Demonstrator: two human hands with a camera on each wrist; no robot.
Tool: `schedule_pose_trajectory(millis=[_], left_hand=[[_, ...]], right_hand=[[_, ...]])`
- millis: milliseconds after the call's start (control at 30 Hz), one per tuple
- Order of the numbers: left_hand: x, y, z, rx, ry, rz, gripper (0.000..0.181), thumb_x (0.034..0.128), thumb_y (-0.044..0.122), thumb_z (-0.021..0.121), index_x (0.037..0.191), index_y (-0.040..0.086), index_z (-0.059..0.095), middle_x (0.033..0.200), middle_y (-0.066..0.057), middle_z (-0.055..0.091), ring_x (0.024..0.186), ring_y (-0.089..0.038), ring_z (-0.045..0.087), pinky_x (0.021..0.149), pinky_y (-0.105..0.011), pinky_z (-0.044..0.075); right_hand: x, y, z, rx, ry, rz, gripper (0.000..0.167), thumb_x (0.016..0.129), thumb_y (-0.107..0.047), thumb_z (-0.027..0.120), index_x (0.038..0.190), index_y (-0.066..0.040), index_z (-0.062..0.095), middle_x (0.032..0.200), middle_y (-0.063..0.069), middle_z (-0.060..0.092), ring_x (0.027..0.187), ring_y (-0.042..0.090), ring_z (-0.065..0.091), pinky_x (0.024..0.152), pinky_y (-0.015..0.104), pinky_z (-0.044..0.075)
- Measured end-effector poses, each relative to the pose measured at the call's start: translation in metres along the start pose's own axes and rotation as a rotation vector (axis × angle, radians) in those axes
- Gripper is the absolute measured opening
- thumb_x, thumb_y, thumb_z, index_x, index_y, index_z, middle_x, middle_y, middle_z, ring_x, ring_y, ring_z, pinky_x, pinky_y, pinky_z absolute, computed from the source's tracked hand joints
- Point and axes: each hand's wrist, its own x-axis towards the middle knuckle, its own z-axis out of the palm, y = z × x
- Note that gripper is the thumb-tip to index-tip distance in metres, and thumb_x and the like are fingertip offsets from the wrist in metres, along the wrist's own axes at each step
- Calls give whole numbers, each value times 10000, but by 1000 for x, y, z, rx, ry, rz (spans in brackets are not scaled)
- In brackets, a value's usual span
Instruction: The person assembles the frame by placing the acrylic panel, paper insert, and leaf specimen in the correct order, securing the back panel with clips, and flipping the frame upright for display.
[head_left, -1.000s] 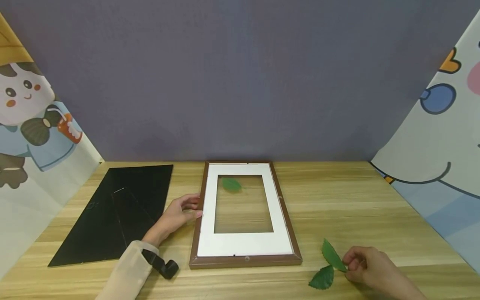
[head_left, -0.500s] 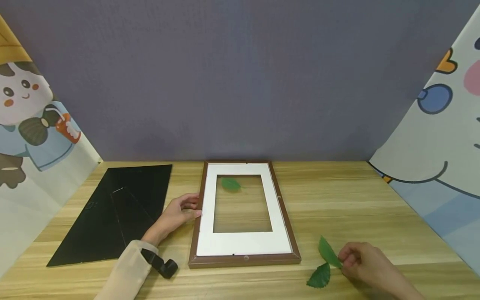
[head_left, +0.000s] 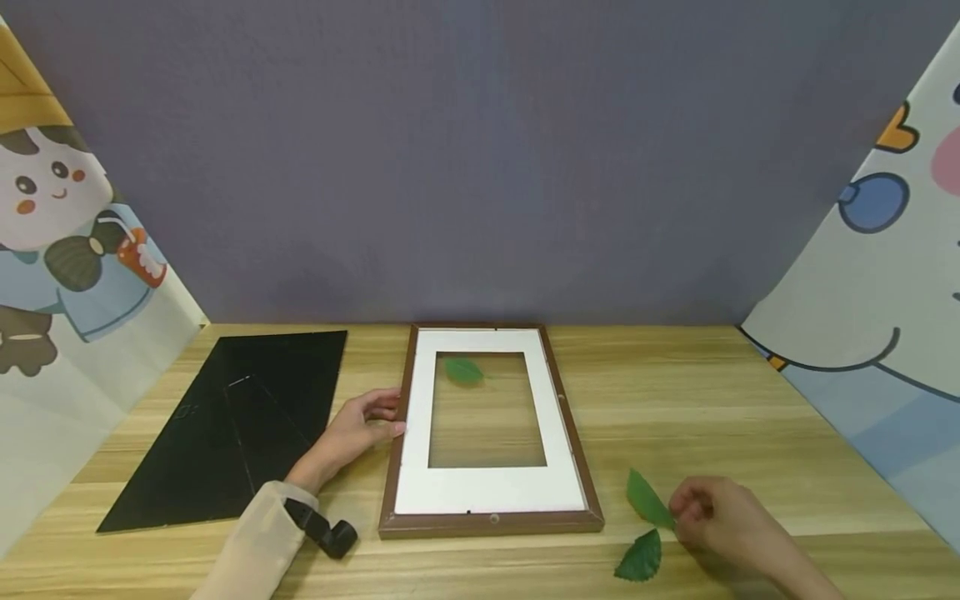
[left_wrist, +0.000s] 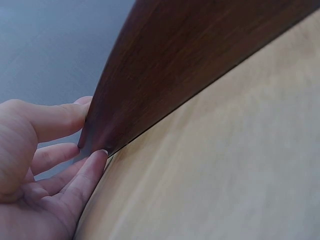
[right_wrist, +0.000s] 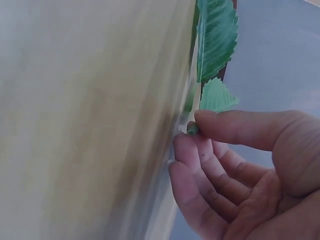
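A brown-edged picture frame (head_left: 491, 522) with a white mat lies flat mid-table. A green leaf (head_left: 462, 370) shows inside its opening. My left hand (head_left: 358, 425) rests at the left side of the frame, thumb and fingertips touching the edge. In the left wrist view those fingers (left_wrist: 92, 172) lie fairly straight against the dark side. To the right, my right hand (head_left: 723, 521) pinches a light green leaf (head_left: 648, 498) by its stem end (right_wrist: 192, 128), between thumb and fingers. A darker serrated leaf (head_left: 640, 557) lies just below it, on the table.
At the left lies a black backing board (head_left: 225, 433) with a stand outline, partly behind the left forearm. A grey wall panel (head_left: 480, 158) closes off the back of the wooden table (head_left: 675, 400). Cartoon-printed side panels (head_left: 67, 233) stand left and right.
My right hand has shifted slightly left and away from me, carrying the light green leaf nearer to the frame. The left hand and the frame stay put.
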Motion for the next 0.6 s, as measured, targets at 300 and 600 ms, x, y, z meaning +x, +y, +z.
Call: schedule_pose_trajectory(millis=[300,600], left_hand=[[0,1,2,6,22,6,582,837,77,708,1340,-80,462,1259,-269,546,1086,-327,566,819,-248,493],[-1,1,1,-4,15,-2,589,843,99,708,1352,-62,458,1274,-253,541,1102,-320,556,826,-256,492]], right_hand=[[13,-11,-8,-44,44,-110,125,783,31,657,864,-64,649,764,-14,603,673,-16,499,578,192,465],[20,-25,-11,-15,44,-100,99,802,6,650,879,-56,656,770,-7,602,679,21,511,578,194,462]])
